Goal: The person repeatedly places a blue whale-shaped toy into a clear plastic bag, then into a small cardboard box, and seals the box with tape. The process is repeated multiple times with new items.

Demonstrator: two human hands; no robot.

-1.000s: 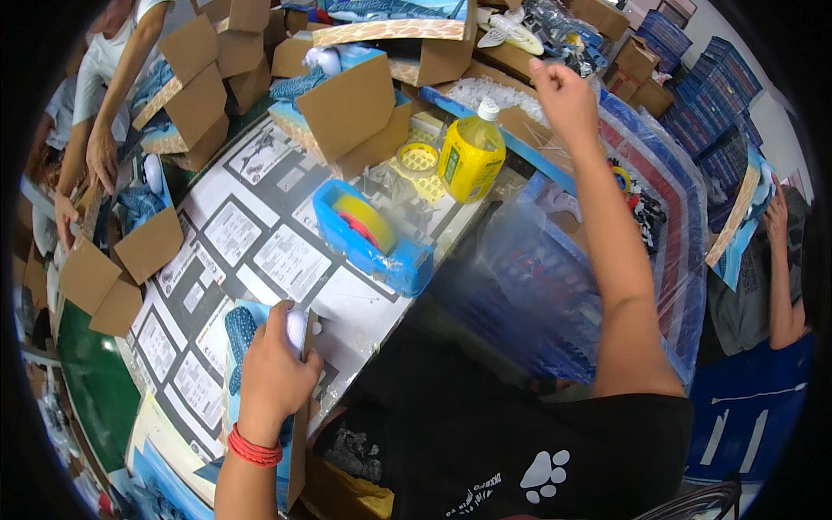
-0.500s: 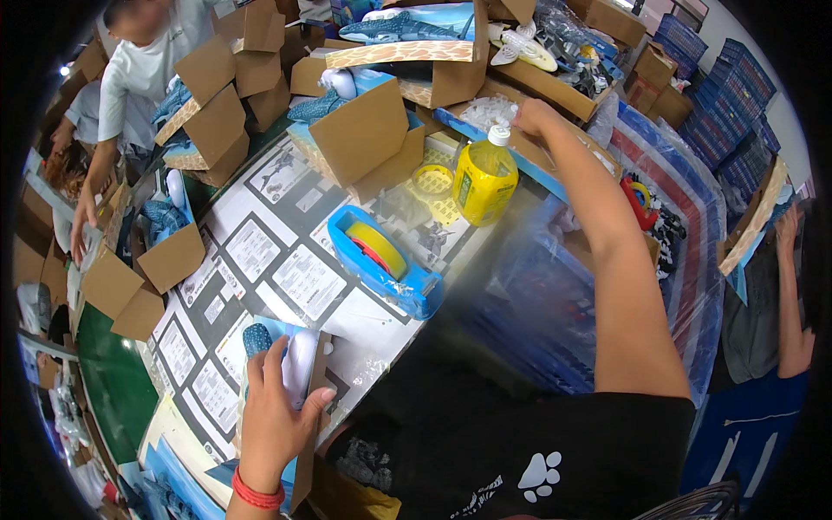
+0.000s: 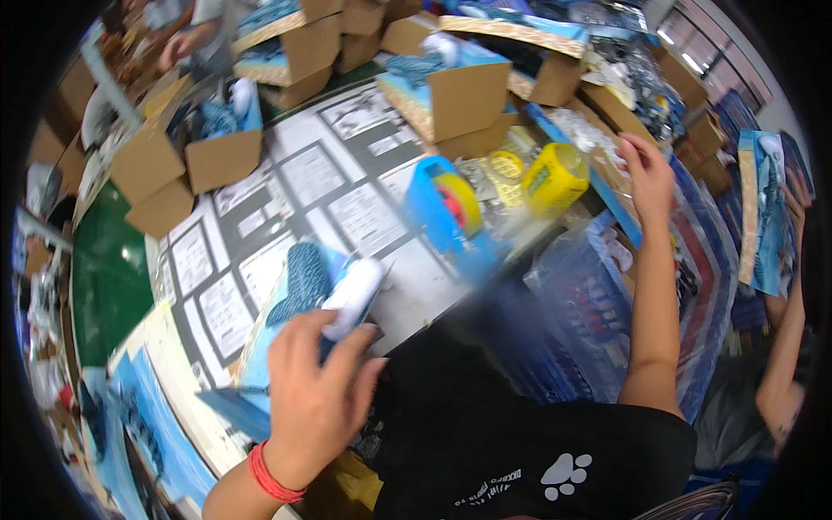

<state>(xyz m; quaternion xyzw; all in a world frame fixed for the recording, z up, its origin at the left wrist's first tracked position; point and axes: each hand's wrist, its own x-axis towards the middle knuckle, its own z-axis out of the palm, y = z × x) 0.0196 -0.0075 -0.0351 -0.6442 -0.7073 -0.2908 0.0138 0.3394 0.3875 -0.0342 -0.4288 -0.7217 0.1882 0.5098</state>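
Printed sheets (image 3: 368,217) cover much of the table (image 3: 414,299), with a green surface (image 3: 113,277) at ten o'clock from my left hand (image 3: 314,386). Blue panels (image 3: 147,416) lie between eight and nine o'clock of it, and a brown carton (image 3: 224,162) gapes at eleven.

That left hand, a red band (image 3: 270,475) at its wrist, is bent over a pale blue box (image 3: 260,364) near the table's edge. Its thumb stands off from the fingers; I cannot tell whether it grips anything. At twelve o'clock from it lies a dotted blue toy (image 3: 303,282), and at one o'clock, just beside the toy, a white piece (image 3: 357,290) reaches down to my fingers.

My right hand (image 3: 652,178) is well apart from the left, raised with its fingers curved. Blur keeps me from telling whether they hold something. Clear bags (image 3: 579,130) sit near it at ten o'clock, and a yellow bottle (image 3: 556,180) at nine. Left of the bottle is a tape roll (image 3: 505,165), then a blue tape dispenser (image 3: 442,208).

Between three and four o'clock of my right hand, a co-worker's hand (image 3: 796,195) touches another blue box (image 3: 759,217).
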